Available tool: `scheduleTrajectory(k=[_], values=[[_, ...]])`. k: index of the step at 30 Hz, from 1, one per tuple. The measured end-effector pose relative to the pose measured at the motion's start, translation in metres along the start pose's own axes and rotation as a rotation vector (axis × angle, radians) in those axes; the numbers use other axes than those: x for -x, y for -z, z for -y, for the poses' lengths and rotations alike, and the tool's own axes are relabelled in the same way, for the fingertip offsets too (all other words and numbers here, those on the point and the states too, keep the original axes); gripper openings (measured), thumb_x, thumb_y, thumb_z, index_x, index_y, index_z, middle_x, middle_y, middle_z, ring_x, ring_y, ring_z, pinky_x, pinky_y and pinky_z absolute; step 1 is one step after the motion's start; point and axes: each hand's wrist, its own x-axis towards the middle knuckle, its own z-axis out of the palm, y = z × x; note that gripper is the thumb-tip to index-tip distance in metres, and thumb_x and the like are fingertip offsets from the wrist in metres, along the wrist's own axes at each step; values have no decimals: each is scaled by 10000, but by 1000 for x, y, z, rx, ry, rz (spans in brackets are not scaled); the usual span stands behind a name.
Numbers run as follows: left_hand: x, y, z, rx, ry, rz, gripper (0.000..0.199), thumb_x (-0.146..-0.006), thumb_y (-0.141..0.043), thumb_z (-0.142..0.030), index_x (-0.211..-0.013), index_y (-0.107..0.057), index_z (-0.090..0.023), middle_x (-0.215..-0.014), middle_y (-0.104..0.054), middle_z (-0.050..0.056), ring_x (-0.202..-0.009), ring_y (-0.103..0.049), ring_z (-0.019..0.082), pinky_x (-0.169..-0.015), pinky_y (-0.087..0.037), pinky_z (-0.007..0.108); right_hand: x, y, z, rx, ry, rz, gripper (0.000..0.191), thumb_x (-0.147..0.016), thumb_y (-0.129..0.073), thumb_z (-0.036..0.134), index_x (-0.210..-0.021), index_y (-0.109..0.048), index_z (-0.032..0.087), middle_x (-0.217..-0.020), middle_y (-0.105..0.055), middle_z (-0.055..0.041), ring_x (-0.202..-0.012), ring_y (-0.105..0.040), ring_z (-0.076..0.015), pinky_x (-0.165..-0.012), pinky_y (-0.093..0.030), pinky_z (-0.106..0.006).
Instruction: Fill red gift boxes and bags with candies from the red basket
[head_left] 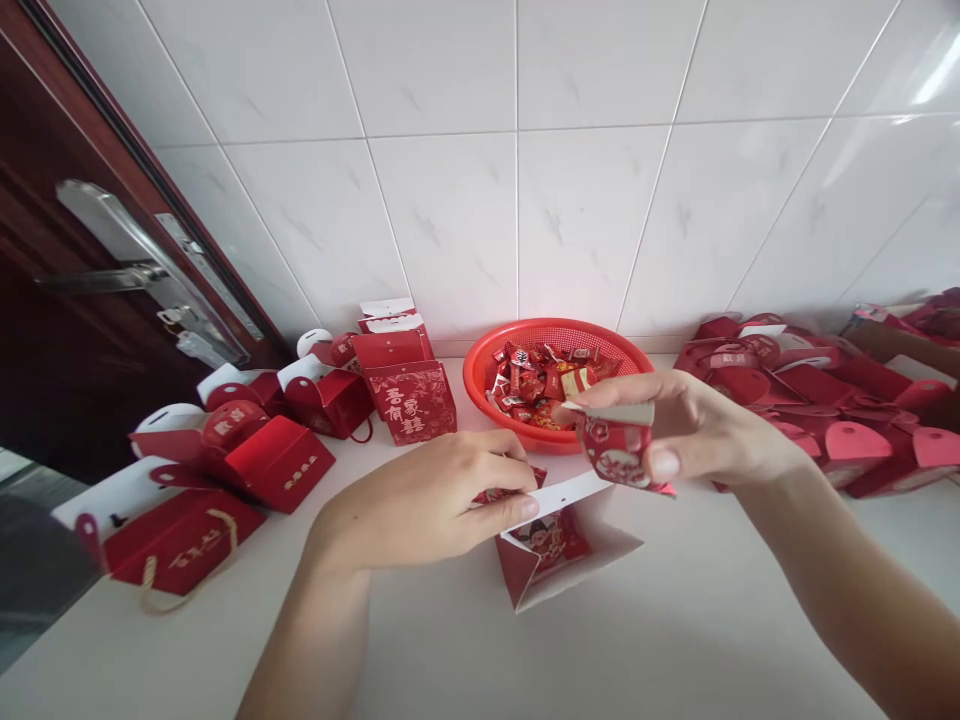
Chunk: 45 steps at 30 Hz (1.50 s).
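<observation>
Many boxes, white tabletop; tiled wall, door

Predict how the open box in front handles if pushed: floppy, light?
The box probably flexes, since its walls look like thin card and the top gapes. Likely light for its size, with visible space inside. Its white flap, under the left thumb, may bend first, being a narrow strip.

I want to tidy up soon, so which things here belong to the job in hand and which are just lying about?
Seem part of the job:
open box, held by the left hand
red packet in the right hand
basket of wrapped packets

Seem just lying about, though perhaps related:
red boxes on the left
heaped boxes on the right
</observation>
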Motion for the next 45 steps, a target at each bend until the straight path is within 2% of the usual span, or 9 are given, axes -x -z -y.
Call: scheduleTrajectory(k=[5, 9, 17, 19, 22, 25, 35, 42, 45], values=[[-6, -2, 2, -51, 67, -45, 299, -997, -506, -322, -841, -734, -208, -983, -675, 38, -785, -638, 158, -705, -460, 268, 7, -6, -10, 219, 48, -184, 301, -684, -884, 301, -828, -636, 209, -787, -600, 6, -741, -579, -157, -670, -484, -286], [-9, -3, 3, -159, 93, -144, 304, -1000, -496, -304, -827, -727, -209, -945, -658, 20, -732, -613, 134, -680, -426, 268, 11, -13, -24, 310, 147, -341, 329, -719, -863, 340, -892, -604, 234, -899, -636, -15, -852, -593, -198, -785, -503, -341], [-4, -9, -10, -444, -80, -355, 337, -1013, -453, -229, -761, -673, -187, -891, -616, 19, -697, -525, 120, -640, -356, 284, 33, -32, -50, 547, 260, -664, 356, -806, -797, 357, -1062, -571, 255, -954, -659, -38, -858, -634, -211, -713, -522, -326], [2, -12, -20, -433, -138, -286, 323, -1010, -475, -231, -749, -661, -190, -912, -619, 22, -729, -534, 129, -662, -364, 287, 44, -39, -53, 643, 291, -587, 348, -830, -772, 299, -1113, -573, 263, -921, -675, -25, -765, -635, -177, -651, -518, -291], [11, -19, -35, -338, -194, -49, 292, -983, -539, -222, -708, -629, -185, -893, -619, 8, -708, -537, 119, -642, -363, 283, 63, -48, -55, 797, 302, -362, 297, -847, -737, 213, -1099, -587, 259, -845, -689, -6, -649, -605, -134, -581, -499, -246], [14, -22, -40, -246, -155, 60, 281, -964, -566, -211, -691, -633, -188, -860, -613, 0, -692, -545, 115, -622, -360, 280, 76, -53, -56, 818, 243, -264, 266, -866, -728, 232, -1090, -586, 252, -838, -697, -8, -635, -602, -123, -580, -505, -234], [2, -9, -25, -107, 33, 45, 285, -989, -532, -297, -821, -747, -217, -922, -641, 14, -702, -595, 114, -650, -423, 241, 77, -58, -44, 688, 329, -583, 299, -855, -761, 276, -1111, -611, 237, -851, -661, -10, -668, -573, -127, -576, -484, -234], [0, -9, -20, -66, 37, 39, 365, -1006, -493, -426, -865, -761, -221, -945, -652, 35, -741, -616, 136, -692, -471, 249, 61, -71, -23, 213, 173, -318, 219, -923, -664, 396, -943, -579, 195, -744, -530, 26, -558, -453, -74, -470, -409, -186], [-1, -6, -19, -46, 35, 47, 359, -1003, -502, -428, -881, -766, -218, -964, -655, 38, -769, -623, 143, -700, -472, 249, 56, -69, -14, 281, 126, -216, 183, -992, -533, 358, -970, -589, 184, -775, -548, 2, -609, -488, -94, -524, -441, -207]])
